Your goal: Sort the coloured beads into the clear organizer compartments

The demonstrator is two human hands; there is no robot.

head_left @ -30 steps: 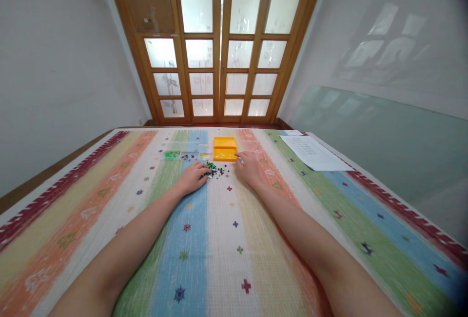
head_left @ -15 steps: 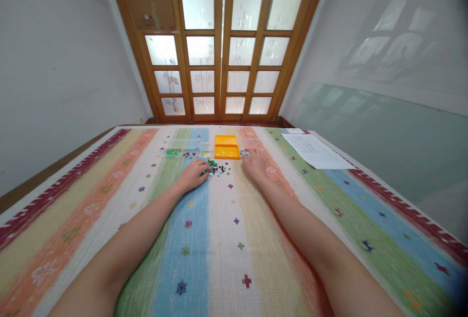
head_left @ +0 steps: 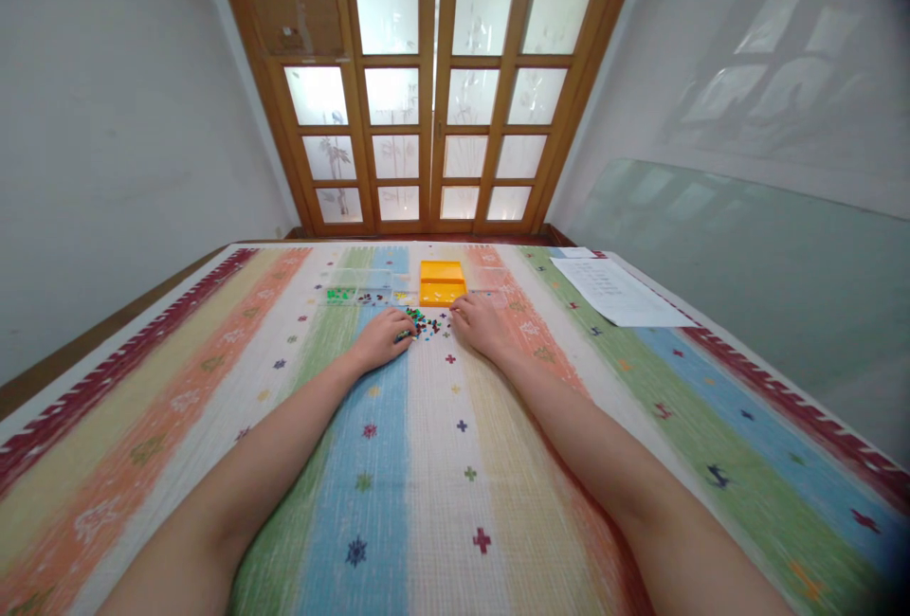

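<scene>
A small heap of tiny coloured pieces (head_left: 425, 323), green, blue and dark red, lies loose on the striped cloth. My left hand (head_left: 384, 339) rests at the heap's left edge, its fingers curled in against the pieces; whatever is between them is too small to make out. On the other side, my right hand (head_left: 482, 324) hovers just right of the heap with fingers bent and slightly apart, and I see nothing in them. Behind the heap stands an open yellow box (head_left: 442, 301) with a few pale pieces inside. Its front right corner is close to my right fingertips.
Left of the yellow box, a clear divided case (head_left: 355, 279) holds green, dark and yellow pieces in separate compartments. Another clear case (head_left: 498, 286) sits on the right, partly behind my hand. Printed sheets (head_left: 617, 292) lie at the table's far right.
My right hand has moved left and slightly nearer, from the right-hand clear case to beside the heap. My left hand stays at the heap's left edge.
</scene>
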